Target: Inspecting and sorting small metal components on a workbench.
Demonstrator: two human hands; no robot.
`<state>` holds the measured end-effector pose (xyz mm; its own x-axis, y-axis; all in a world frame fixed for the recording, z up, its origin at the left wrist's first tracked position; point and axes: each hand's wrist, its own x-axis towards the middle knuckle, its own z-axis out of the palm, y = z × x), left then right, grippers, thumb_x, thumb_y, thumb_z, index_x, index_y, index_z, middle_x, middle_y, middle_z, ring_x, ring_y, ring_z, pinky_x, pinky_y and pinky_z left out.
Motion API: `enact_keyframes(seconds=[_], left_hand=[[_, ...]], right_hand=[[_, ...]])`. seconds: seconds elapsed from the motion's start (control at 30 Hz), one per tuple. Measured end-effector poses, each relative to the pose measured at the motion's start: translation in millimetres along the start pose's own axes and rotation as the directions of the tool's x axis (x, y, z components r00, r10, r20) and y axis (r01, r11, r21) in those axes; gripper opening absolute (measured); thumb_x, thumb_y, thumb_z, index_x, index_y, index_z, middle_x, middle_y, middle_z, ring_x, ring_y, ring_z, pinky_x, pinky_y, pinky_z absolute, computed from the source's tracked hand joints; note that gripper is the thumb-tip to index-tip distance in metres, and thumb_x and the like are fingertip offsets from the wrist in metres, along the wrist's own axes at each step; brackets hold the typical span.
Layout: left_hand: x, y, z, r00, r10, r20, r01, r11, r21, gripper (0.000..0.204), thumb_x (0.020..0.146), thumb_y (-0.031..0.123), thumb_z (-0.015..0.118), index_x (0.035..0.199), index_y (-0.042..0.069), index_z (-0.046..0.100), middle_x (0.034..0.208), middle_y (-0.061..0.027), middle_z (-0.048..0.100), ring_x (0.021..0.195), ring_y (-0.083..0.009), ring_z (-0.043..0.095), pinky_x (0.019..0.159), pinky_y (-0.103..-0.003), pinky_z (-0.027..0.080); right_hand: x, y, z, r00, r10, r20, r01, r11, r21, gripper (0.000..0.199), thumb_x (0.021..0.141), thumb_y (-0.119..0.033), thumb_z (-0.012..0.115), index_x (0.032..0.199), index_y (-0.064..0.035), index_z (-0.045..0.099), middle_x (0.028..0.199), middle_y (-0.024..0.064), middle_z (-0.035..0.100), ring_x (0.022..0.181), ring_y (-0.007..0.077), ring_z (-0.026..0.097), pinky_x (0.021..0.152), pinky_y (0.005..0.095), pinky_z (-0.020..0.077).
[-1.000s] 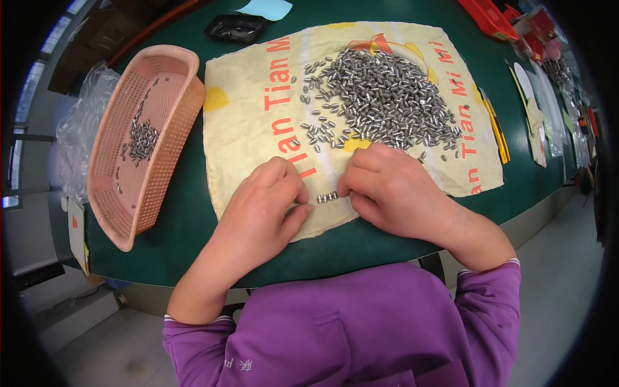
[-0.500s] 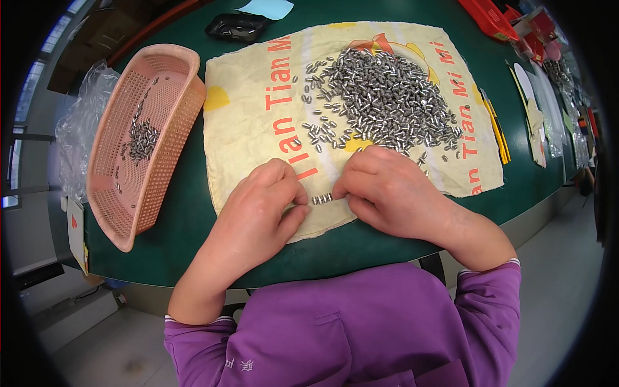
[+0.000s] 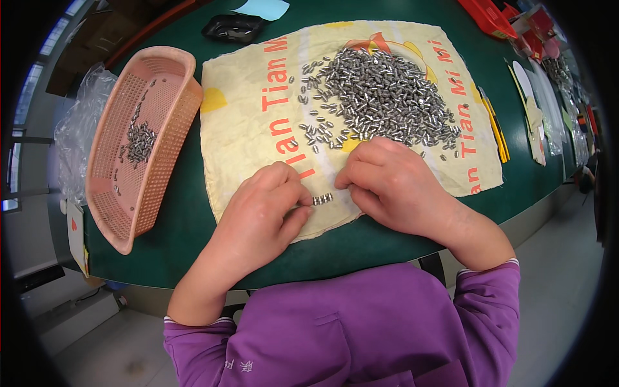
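On the front of the cream cloth [image 3: 248,129] lies a short row of small silvery metal barrel-shaped pieces [image 3: 322,199], side by side. My left hand [image 3: 267,203] is at the row's left end, fingers curled and closed, the tips touching or almost touching the end piece. To the right of the row, and apart from it, is my right hand [image 3: 390,184]. Its fingers are bent and drawn together, and whatever they may hold is hidden. Behind my hands a large heap of the same metal pieces [image 3: 387,97] spreads over the cloth, with several loose ones at its edges.
A pink perforated plastic basket [image 3: 171,135] with some metal pieces inside stands at the left, beside clear plastic wrapping [image 3: 80,135]. A black tray [image 3: 233,28] sits at the back, a red bin [image 3: 487,18] at the far right. Yellow-handled tools [image 3: 495,129] lie right of the cloth.
My right hand has moved slightly up and away from the row's right end. The left fingers have come a little closer to its left end.
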<state>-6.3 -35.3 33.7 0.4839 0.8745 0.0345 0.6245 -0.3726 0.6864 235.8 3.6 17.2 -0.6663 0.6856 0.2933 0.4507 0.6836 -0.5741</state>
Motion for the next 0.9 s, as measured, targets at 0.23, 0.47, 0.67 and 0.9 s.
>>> enact_keyframes(seconds=[0.23,0.47,0.67,0.9], left_hand=[[0.7,0.8,2.1,1.000,0.006,-0.001,-0.006,1.000,0.012,0.016,0.078,0.000,0.073,0.091,0.004,0.064,0.095,-0.0081,0.057,0.093,-0.0264,0.059,0.080,-0.036,0.049],[0.9,0.6,4.7,0.999,0.033,0.000,-0.033,0.999,0.002,0.017,0.078,0.000,0.073,0.093,0.005,0.064,0.096,-0.0085,0.057,0.095,-0.0275,0.060,0.082,-0.037,0.050],[1.1,0.1,7.2,0.999,0.041,-0.006,-0.041,0.999,-0.007,0.018,0.079,0.001,0.073,0.094,0.005,0.065,0.097,-0.0085,0.057,0.098,-0.0278,0.060,0.084,-0.037,0.050],[1.3,0.5,7.3,0.999,0.036,-0.011,-0.036,0.999,0.004,0.018,0.079,0.001,0.072,0.095,0.005,0.065,0.097,-0.0088,0.057,0.098,-0.0279,0.060,0.084,-0.037,0.050]], right_hand=[[0.2,0.5,-2.5,1.000,-0.008,-0.003,0.008,0.999,-0.036,0.014,0.075,-0.002,0.067,0.087,-0.0098,0.066,0.087,0.0056,0.057,0.087,0.0274,0.059,0.076,0.0397,0.0507],[0.1,0.3,-5.3,1.000,0.001,-0.002,-0.001,0.999,-0.051,0.013,0.073,-0.002,0.068,0.084,-0.0097,0.066,0.086,0.0056,0.057,0.087,0.0270,0.059,0.076,0.0394,0.0506],[0.3,0.8,-6.0,1.000,-0.010,-0.008,0.010,0.998,-0.058,0.013,0.072,-0.002,0.068,0.083,-0.0096,0.066,0.086,0.0058,0.058,0.086,0.0273,0.059,0.076,0.0396,0.0505],[0.2,-0.8,-6.5,1.000,0.004,0.019,-0.003,0.999,-0.038,0.011,0.073,-0.003,0.068,0.082,-0.0095,0.066,0.085,0.0064,0.058,0.086,0.0277,0.059,0.076,0.0402,0.0504]])
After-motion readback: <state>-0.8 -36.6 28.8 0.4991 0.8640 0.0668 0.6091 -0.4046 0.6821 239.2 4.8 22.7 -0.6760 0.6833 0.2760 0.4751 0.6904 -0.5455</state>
